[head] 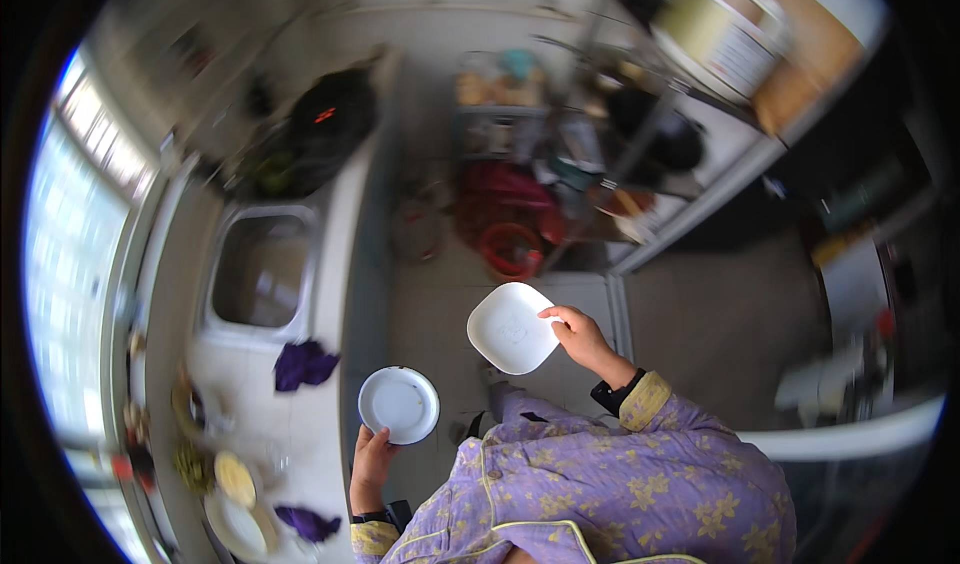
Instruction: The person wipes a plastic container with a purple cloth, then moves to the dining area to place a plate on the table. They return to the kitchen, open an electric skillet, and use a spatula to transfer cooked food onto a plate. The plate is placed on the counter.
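Note:
My left hand (373, 459) grips the rim of a round white plate (399, 405) with a dark edge, thumb on top. In my right hand (581, 335) is a squarish white dish (513, 329) with rounded corners, pinched at its right side. The two dishes are apart, both held over the floor in front of my body. Left of them, on the white countertop, a crumpled purple cloth (304, 366) lies near the edge, and a second purple cloth (307, 523) lies closer to me.
A metal sink (262, 271) is set into the counter at left, with a dark cooktop (330, 125) beyond it. Plates (240, 526) stand at the lower left. Ahead are a red basket (511, 251) and a metal-framed shelf (697, 181) holding pots.

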